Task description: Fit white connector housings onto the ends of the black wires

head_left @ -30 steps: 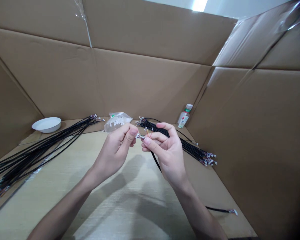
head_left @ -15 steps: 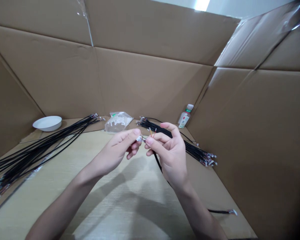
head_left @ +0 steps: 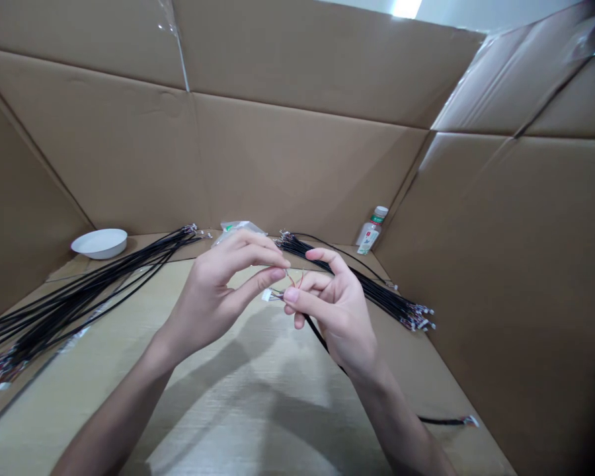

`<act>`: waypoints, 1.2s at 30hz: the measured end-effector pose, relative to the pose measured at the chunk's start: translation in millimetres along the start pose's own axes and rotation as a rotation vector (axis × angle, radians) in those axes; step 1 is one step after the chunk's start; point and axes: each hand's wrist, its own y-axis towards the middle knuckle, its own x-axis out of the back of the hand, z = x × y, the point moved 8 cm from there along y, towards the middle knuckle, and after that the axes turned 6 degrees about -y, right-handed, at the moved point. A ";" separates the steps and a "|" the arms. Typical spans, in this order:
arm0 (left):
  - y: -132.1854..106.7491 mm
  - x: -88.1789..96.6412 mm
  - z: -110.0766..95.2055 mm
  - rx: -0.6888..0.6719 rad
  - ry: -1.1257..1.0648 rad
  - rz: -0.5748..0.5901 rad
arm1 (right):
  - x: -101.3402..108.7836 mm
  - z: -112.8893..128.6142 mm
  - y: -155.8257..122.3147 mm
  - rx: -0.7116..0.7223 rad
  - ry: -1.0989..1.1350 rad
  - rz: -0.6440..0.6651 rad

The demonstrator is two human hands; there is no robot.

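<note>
Both hands are raised over the middle of the table. My right hand point(head_left: 334, 311) pinches the end of a black cable point(head_left: 327, 344) whose thin coloured wires stick up between the fingers. A small white connector point(head_left: 268, 295) sits at the wire tips, just left of my right thumb. My left hand point(head_left: 218, 291) is curled, its fingertips touching the wires above the connector. The cable hangs under my right wrist and runs to a far end point(head_left: 469, 420) lying on the table at the right.
A long bundle of black cables point(head_left: 74, 297) lies across the left of the table. Another bundle point(head_left: 367, 284) lies behind my right hand. A white bowl point(head_left: 99, 242), a clear bag of small white parts point(head_left: 238, 227) and a small bottle point(head_left: 371, 231) stand at the back. Cardboard walls enclose the table.
My left fingers have let go of the connector and moved up onto the wires. The connector now hangs lower, by my right thumb. Both hands shifted slightly.
</note>
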 end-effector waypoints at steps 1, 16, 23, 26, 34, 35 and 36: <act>0.3 0.0 -1.7 -0.025 0.023 0.009 | -0.5 -1.1 0.5 -0.010 0.010 0.007; -13.2 0.8 -8.6 -0.270 0.521 0.347 | -19.1 -52.1 12.6 -0.244 0.311 0.058; -15.8 -2.9 -5.1 -0.136 0.454 0.371 | -14.0 -53.3 15.2 -0.210 0.297 0.008; -13.1 -12.2 -12.0 -0.095 0.482 0.253 | -4.7 -40.4 14.9 -0.186 0.299 -0.024; -7.7 -24.5 -2.2 -0.049 0.191 -0.098 | 23.6 -13.1 14.8 -0.150 0.194 -0.112; -7.6 -24.2 -0.3 -0.054 0.158 -0.116 | 24.3 -13.5 14.8 -0.155 0.195 -0.113; -7.5 -23.9 1.1 -0.058 0.130 -0.125 | 24.7 -14.2 14.8 -0.159 0.197 -0.113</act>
